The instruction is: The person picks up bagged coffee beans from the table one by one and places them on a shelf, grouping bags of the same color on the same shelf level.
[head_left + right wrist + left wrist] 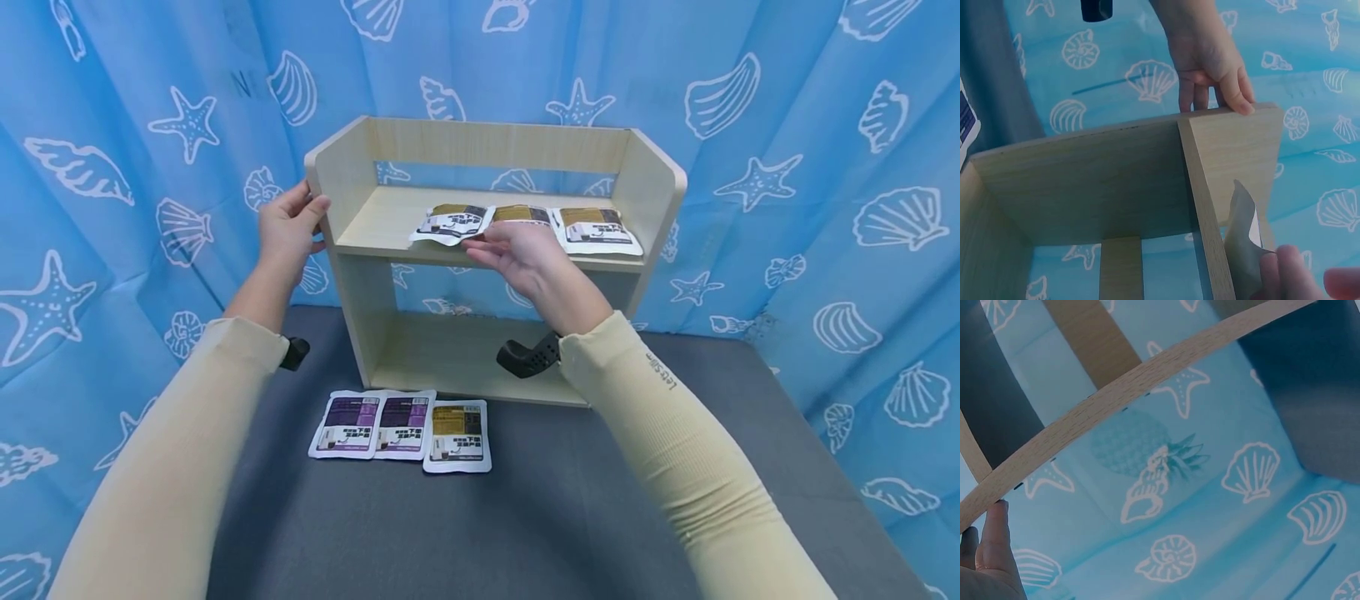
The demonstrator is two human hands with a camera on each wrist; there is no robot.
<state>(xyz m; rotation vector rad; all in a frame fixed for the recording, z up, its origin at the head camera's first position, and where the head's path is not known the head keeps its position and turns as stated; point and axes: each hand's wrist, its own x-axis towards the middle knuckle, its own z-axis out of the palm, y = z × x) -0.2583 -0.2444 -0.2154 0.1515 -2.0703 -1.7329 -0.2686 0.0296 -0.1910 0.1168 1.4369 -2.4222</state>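
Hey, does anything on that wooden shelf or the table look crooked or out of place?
One thing: on the upper board of the shelf, the leftmost packet sits askew, its front edge hanging over the board, with the right hand at it. The right packet lies flat. The three packets on the table form a fairly neat row.

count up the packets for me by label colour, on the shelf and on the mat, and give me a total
Gold-brown packets: 4, three on the upper shelf at, one on the mat at.
Purple packets: 2, on the mat at and.
Total: 6.
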